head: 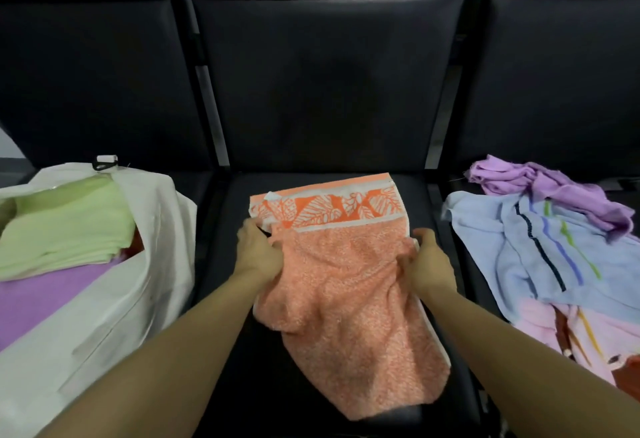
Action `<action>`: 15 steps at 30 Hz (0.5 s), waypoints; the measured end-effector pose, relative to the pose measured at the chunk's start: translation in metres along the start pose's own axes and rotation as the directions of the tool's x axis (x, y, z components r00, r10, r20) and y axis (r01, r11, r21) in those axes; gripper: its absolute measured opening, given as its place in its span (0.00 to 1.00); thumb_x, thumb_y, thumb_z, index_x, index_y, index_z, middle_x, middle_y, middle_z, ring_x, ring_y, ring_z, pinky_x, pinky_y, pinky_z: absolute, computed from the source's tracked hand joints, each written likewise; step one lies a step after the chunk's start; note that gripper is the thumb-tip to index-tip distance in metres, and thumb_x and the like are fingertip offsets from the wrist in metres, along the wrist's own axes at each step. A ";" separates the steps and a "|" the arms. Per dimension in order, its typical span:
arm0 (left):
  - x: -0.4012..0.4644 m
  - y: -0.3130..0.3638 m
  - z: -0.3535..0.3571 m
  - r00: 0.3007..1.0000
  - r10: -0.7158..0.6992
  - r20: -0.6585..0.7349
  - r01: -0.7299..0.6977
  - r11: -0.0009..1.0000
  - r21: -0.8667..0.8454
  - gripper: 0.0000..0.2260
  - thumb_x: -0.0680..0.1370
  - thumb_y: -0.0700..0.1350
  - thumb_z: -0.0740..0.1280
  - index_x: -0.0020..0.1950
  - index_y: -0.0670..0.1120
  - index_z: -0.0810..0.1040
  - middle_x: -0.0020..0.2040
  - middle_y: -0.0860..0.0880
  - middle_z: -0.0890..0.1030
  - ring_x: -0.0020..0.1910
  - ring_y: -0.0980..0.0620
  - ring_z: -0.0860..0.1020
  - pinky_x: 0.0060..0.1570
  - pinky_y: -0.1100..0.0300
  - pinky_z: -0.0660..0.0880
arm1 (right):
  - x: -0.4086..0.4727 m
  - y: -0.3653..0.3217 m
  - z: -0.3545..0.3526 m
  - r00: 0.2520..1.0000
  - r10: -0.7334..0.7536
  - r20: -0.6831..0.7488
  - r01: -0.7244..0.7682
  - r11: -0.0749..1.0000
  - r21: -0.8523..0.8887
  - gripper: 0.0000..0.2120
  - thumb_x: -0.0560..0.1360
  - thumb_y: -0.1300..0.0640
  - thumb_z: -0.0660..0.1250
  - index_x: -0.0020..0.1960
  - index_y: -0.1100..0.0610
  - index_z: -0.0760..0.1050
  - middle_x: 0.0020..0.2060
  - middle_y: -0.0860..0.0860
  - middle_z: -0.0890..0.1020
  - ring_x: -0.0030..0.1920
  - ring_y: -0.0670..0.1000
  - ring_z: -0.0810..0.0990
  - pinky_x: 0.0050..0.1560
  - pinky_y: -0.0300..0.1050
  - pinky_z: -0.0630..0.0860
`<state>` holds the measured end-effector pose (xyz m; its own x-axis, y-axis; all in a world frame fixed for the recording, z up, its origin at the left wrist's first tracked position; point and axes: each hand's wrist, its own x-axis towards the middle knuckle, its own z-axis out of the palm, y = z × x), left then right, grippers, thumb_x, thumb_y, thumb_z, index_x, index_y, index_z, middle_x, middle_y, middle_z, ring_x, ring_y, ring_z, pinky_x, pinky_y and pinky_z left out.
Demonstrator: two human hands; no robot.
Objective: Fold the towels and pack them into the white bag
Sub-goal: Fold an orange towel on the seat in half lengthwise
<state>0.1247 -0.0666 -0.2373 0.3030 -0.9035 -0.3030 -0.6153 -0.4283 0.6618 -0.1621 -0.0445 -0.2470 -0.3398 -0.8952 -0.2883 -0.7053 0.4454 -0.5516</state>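
An orange towel [346, 285] with a leaf-patterned band lies on the middle black seat, its near end hanging over the seat's front edge. My left hand [258, 250] grips its left edge and my right hand [427, 261] grips its right edge, both at mid-length, where the cloth bunches up. The white bag [152, 229] stands open on the left seat. Inside it lie a folded green towel [65, 226] and a purple towel [45, 302].
On the right seat lies a loose heap: a purple towel [554, 188], a light blue striped towel [540, 254] and a pink towel [581, 340]. Black seat backs [329, 74] rise behind. A black clip [104, 162] sits at the bag's top.
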 end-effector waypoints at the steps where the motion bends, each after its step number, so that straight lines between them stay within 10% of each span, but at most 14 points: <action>1: -0.001 0.001 0.002 0.999 0.026 -0.043 -0.022 0.993 0.113 0.26 0.79 0.42 0.67 0.74 0.45 0.62 0.76 0.40 0.60 0.73 0.38 0.64 0.70 0.46 0.65 | -0.002 -0.002 0.000 0.999 -0.025 -0.031 0.024 0.999 -0.029 0.23 0.79 0.54 0.67 0.70 0.51 0.63 0.61 0.56 0.74 0.49 0.58 0.77 0.42 0.50 0.71; 8: -0.067 -0.016 0.026 0.843 0.518 -0.146 -0.446 0.824 0.348 0.17 0.75 0.40 0.69 0.64 0.45 0.77 0.61 0.46 0.71 0.59 0.45 0.70 0.57 0.46 0.72 | -0.065 0.018 0.013 0.947 -0.210 -0.243 0.203 0.978 -0.051 0.20 0.77 0.55 0.67 0.68 0.57 0.70 0.64 0.57 0.69 0.61 0.60 0.70 0.62 0.57 0.70; 15: -0.114 -0.062 0.007 0.981 -0.185 -0.065 0.169 0.966 -0.194 0.22 0.79 0.46 0.69 0.71 0.40 0.69 0.67 0.40 0.71 0.63 0.42 0.74 0.66 0.45 0.72 | -0.111 0.058 -0.007 0.988 0.145 0.061 -0.153 0.977 0.146 0.16 0.76 0.48 0.68 0.56 0.59 0.78 0.47 0.55 0.85 0.51 0.57 0.83 0.53 0.49 0.77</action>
<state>0.1228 0.0630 -0.2488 0.4581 -0.8059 -0.3751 -0.4019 -0.5642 0.7212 -0.1692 0.0805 -0.2418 -0.4003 -0.8183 -0.4125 -0.5462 0.5745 -0.6096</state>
